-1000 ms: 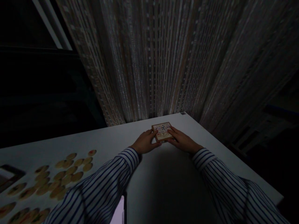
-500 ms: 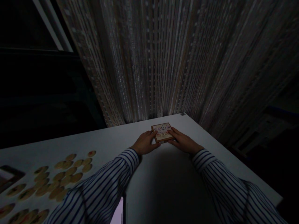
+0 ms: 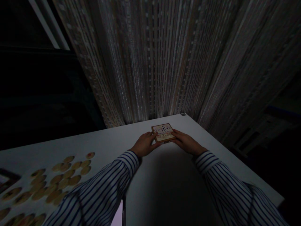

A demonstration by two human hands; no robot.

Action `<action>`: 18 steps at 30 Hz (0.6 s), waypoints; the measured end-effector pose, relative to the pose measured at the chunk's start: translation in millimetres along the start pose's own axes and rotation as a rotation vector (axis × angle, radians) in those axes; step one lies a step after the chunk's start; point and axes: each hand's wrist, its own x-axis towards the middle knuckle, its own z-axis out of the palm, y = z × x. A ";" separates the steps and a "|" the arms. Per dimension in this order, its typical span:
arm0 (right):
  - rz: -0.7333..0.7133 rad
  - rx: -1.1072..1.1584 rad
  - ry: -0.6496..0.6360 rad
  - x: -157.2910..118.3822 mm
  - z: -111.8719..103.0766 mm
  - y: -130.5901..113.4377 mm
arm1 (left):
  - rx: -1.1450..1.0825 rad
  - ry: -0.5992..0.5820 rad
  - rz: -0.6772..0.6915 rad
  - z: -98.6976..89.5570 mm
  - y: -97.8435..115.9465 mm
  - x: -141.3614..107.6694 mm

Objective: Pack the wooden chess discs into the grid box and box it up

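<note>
A small flat box (image 3: pixel 164 131) with a printed, decorated lid and dark lettering is at the far part of the white table. My left hand (image 3: pixel 145 144) grips its left edge, the thumb along the near left corner. On the opposite side, my right hand (image 3: pixel 188 142) has its fingertips at the box's right edge and near corner. Fingers behind and under the box are partly hidden. Whether the box rests on the table or is slightly raised, I cannot tell.
Several round wooden game pieces (image 3: pixel 56 179) lie loose on the left of the white table (image 3: pixel 113 138). A dark-edged object (image 3: pixel 9 178) is at the left edge. Near my left sleeve shows a lit screen-like surface (image 3: pixel 118 215). A striped curtain (image 3: pixel 160 62) hangs behind the table.
The view has shifted slightly. My right thumb has drawn back toward the right edge of the box, which shows a little more of its lid. Both hands stay on the box.
</note>
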 end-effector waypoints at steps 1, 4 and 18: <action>0.005 -0.002 -0.001 0.0 0.1 -0.3 | 0.009 -0.002 -0.002 -0.9 1.4 -0.1; 0.019 -0.014 0.001 -0.3 0.6 -1.3 | 0.036 -0.016 -0.021 -2.7 5.3 -0.3; -0.009 -0.043 0.034 -1.9 1.7 0.3 | 0.104 -0.014 0.001 1.6 5.3 -0.9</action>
